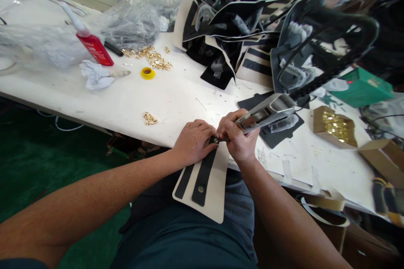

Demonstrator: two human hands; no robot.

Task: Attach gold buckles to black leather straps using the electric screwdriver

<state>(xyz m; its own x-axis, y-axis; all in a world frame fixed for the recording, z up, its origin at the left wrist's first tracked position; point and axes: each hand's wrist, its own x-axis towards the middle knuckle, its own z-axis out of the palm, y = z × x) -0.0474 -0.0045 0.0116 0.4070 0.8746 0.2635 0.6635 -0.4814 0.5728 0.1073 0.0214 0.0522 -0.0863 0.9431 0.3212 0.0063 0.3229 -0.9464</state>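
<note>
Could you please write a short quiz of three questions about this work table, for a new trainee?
1. True or false: the right hand holds a metal tool against the black strap on the beige panel.
2. Which thing stands nearest the red bottle? A) the open box of gold parts B) the crumpled white tissue C) the green box
3. Fill in: the small round cap near the loose gold parts is ____ in colour.

Key: 1 true; 2 B; 3 yellow.
</note>
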